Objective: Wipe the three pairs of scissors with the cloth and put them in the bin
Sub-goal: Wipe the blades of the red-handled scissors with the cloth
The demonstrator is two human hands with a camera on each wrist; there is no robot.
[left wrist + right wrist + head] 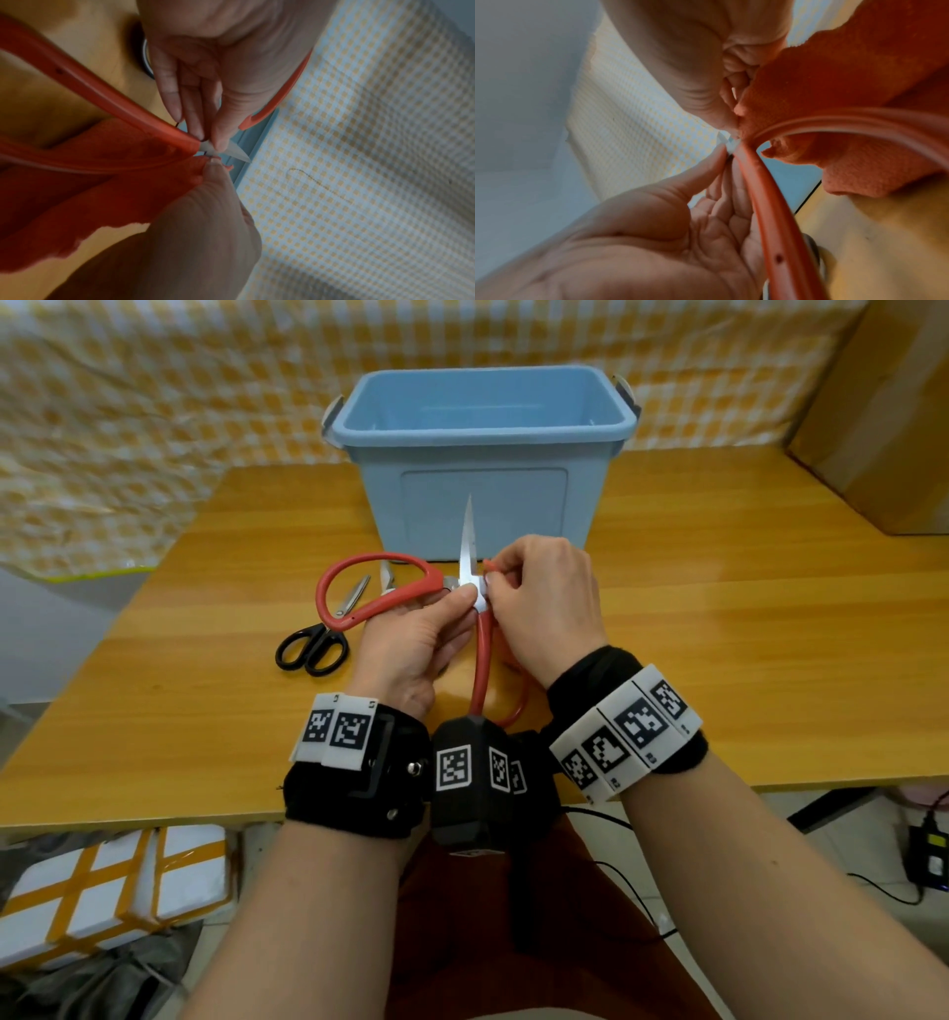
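The red-handled scissors (pixel 380 603) are held wide open above the table, one blade (pixel 467 531) pointing up in front of the blue bin (pixel 482 454). My left hand (pixel 470 600) pinches the scissors (pixel 102 95) at the pivot, thumb and fingertips (pixel 218 142) on the blade base. My right hand (pixel 493 580) grips the orange cloth (pixel 834 81) against that spot; in the head view only a corner of the cloth (pixel 488 564) shows. Black-handled scissors (pixel 313 644) lie on the table to the left. A third pair (pixel 387 577) shows partly behind the red handle loop.
The wooden table (pixel 719 634) has its front edge just under my wrists. A cardboard box (pixel 883 418) stands at the back right. A yellow checked sheet (pixel 154 428) hangs behind the bin. Taped white boxes (pixel 102 891) sit on the floor at the lower left.
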